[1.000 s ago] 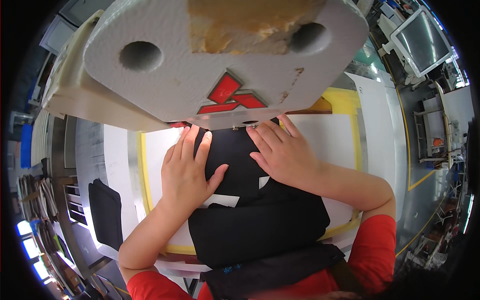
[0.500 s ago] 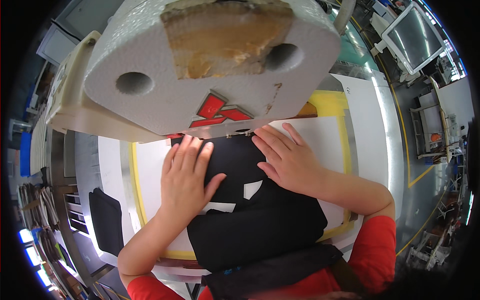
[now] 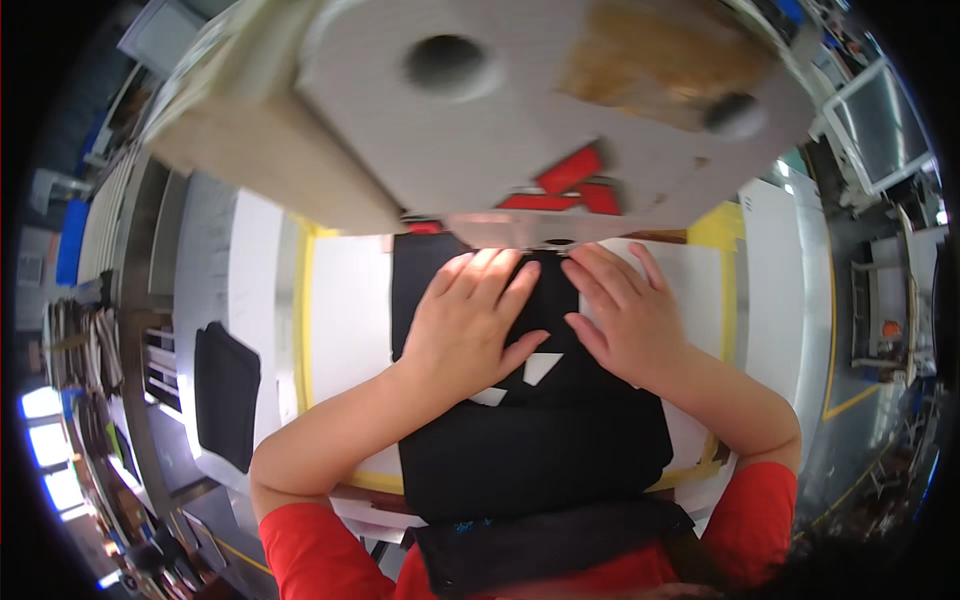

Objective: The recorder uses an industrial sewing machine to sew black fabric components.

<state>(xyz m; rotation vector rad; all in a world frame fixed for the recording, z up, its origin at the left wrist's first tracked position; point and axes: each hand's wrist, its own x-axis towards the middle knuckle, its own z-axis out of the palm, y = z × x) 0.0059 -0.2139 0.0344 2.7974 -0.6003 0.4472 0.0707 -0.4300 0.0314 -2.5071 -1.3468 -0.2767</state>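
Black fabric (image 3: 530, 455) lies on the white work surface and drapes down toward my lap. My left hand (image 3: 465, 325) rests palm down on it, fingers outstretched toward the foot of a sewing machine (image 3: 450, 165). Just to the right, my right hand (image 3: 630, 320) lies flat at the fabric's edge, its fingertips close to the left ones and its thumb apart. Below and between the hands, a white angular patch (image 3: 541, 368) shows against the black; I cannot tell whether it is a piece or a gap. The machine head hides the needle area.
Yellow tape (image 3: 303, 340) borders the white surface (image 3: 350, 330). Another black piece (image 3: 226, 395) lies at the left edge of the table. Farther left are stacked materials (image 3: 80, 345); a framed panel (image 3: 878, 125) stands at the far right.
My left hand has slid nearer to my right hand, and more fabric shows left of it. The whole view has shifted, so the machine head appears farther right and higher.
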